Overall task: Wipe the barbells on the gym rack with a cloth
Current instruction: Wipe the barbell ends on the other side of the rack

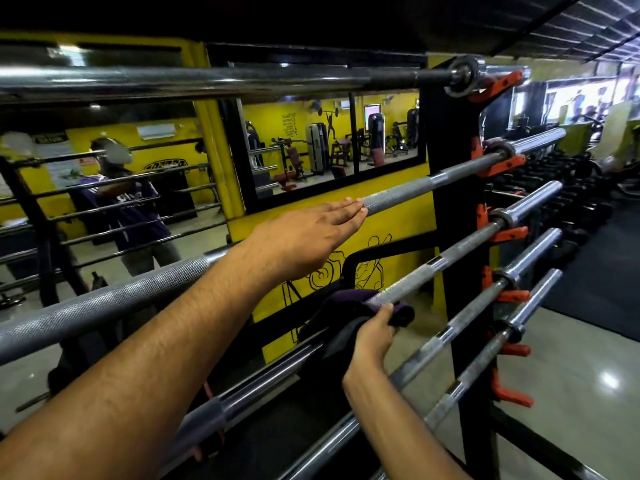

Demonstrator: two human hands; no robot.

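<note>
Wall: yellow wall (398, 233) ahead of me, black line drawings on it.
Mirror: black-framed mirror (332, 140) reflecting gym machines.
Floor: glossy pale floor (588, 372) at my right, black mat (599, 292) beyond it.
Ceiling: dark ceiling (346, 15).
Light: bright windows (581, 98) far right.

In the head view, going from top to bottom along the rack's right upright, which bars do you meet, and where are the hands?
Top barbell → second barbell, left hand resting flat on it → third barbell, right hand gripping the dark cloth around it → fourth barbell → fifth barbell.
</note>
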